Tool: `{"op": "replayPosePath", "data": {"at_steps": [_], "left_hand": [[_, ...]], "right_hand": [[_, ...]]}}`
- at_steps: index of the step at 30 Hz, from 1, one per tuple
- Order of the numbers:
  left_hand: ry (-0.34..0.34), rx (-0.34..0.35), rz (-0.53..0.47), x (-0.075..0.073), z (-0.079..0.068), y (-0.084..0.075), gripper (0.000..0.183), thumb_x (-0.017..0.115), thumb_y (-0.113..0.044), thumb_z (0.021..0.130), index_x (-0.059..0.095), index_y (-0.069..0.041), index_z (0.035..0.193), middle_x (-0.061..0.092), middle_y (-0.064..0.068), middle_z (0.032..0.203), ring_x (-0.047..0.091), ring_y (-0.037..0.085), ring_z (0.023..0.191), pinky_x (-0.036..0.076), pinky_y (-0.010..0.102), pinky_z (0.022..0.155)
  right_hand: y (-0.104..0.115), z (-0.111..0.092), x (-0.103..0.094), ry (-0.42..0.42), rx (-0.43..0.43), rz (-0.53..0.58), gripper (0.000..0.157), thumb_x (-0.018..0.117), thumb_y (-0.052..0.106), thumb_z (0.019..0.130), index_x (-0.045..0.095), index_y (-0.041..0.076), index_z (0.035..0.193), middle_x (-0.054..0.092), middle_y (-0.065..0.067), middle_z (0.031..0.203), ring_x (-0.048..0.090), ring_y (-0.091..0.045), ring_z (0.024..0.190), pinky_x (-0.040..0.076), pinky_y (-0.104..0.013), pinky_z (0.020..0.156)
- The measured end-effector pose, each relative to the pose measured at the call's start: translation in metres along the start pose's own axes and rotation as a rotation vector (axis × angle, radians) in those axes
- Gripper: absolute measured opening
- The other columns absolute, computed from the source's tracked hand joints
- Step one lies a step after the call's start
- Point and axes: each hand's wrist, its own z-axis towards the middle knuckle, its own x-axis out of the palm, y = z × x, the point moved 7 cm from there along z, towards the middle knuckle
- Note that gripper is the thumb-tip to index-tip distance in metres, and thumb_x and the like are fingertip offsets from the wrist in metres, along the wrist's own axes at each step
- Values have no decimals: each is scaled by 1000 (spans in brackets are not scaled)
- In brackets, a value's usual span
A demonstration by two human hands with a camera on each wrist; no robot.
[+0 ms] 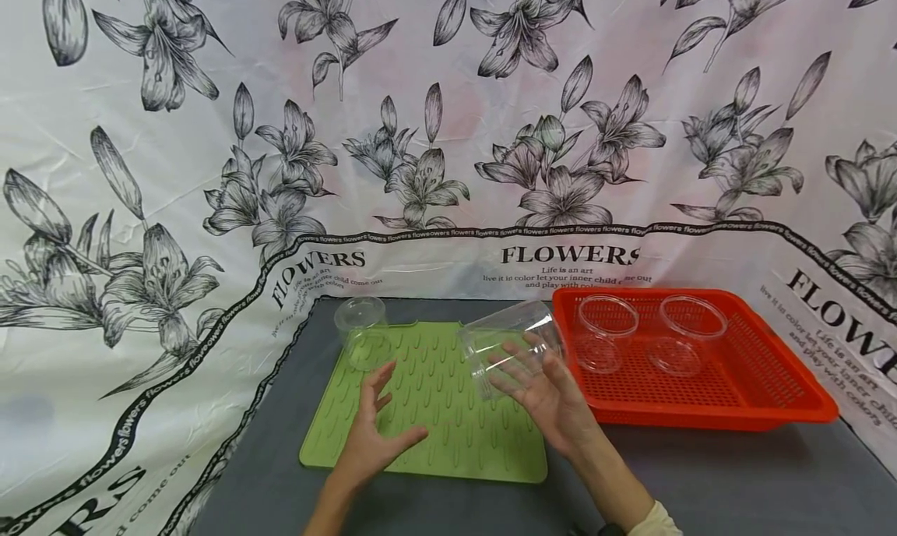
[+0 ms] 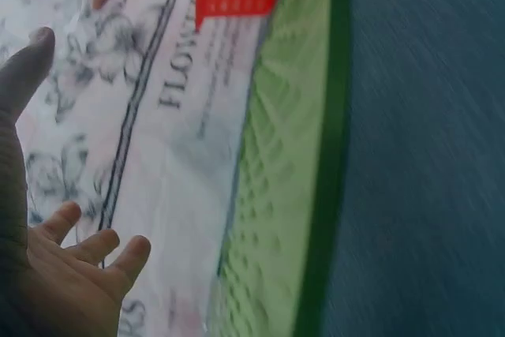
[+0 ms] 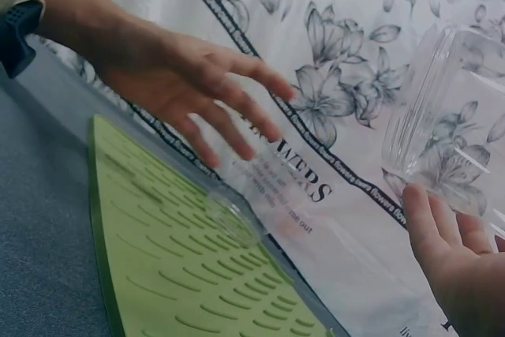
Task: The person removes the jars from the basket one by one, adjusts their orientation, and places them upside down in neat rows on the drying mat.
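My right hand [image 1: 554, 407] holds a clear plastic cup [image 1: 515, 337] up over the back right of the green mat [image 1: 448, 435], the cup tipped on its side. Some of its fingers show through the clear wall. In the right wrist view, the fingers [image 3: 430, 222] lie against the underside of the cup [image 3: 442, 116] near its ridged rim. My left hand [image 1: 371, 442] hovers above the mat's left part, thumb and fingers spread, holding nothing. Another clear cup [image 1: 360, 314] stands at the mat's back left corner, beyond the left hand.
A red perforated basket [image 1: 785, 403] sits to the right of the mat, with two clear cups [image 1: 610, 318] standing in it. The grey tabletop [image 1: 490, 513] meets a white flower-printed cloth [image 1: 434, 263] at the back and sides.
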Motion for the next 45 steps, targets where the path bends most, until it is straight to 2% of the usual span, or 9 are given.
{"op": "replayPosePath", "data": {"at_steps": [7,10,17,23,26,30,36,40,45], "left_hand": [[-65,-119,84,-23,-15,23,103,89,-19,80,23,-34,157,26,3,166,24,34,155,28,66,119],[-81,-155,184,-30,-19,30,98,86,-26,84,22,-28,158,26,9,165,24,39,155,28,70,117],[-115,-81,535,-47,-28,35,72,81,-30,87,44,-4,143,41,28,154,38,50,142,40,69,106],[-18,-236,695,-49,-35,49,60,75,-40,91,55,-12,139,37,27,158,22,61,147,16,85,108],[18,-309,739,-49,-37,54,59,75,-42,90,57,-16,140,36,26,160,18,61,149,10,86,108],[35,-340,770,-49,-39,56,61,73,-44,91,58,-15,142,34,27,161,16,63,148,9,87,108],[83,-409,773,-50,-43,66,69,68,-54,93,53,-14,147,27,29,164,9,65,148,5,86,109],[125,-453,755,-50,-45,74,76,65,-57,93,46,-15,153,21,29,166,3,64,149,-1,84,111],[153,-480,723,-49,-45,79,78,63,-57,94,41,-15,156,16,28,167,-2,63,150,-7,82,112]], "right_hand": [[-1,6,-4,-41,-2,-46,70,49,38,105,10,12,157,32,-21,157,57,-33,135,54,-49,104],[-3,9,-5,-65,5,-50,68,50,36,105,13,10,157,31,-22,157,56,-36,136,54,-50,104],[-10,17,-8,-133,6,-110,68,54,28,103,16,12,157,31,-24,156,61,-31,130,56,-47,102],[-16,24,-11,-229,-17,-249,75,58,16,102,12,10,161,32,-26,156,65,-23,123,56,-45,101],[-18,28,-12,-269,-28,-291,78,62,9,98,16,8,161,33,-27,155,67,-13,115,54,-48,103],[-21,35,-14,-318,-37,-344,76,64,4,95,22,8,159,39,-24,153,65,-7,113,52,-52,106],[-25,43,-12,-351,-35,-439,77,68,5,94,25,11,158,44,-22,150,65,-6,110,58,-40,97],[-28,49,-11,-365,-34,-503,81,72,7,92,25,15,158,46,-19,150,66,-10,113,58,-32,94],[-32,58,-11,-384,-26,-577,85,77,11,89,26,16,158,46,-16,148,59,-31,129,54,-26,92]]}}
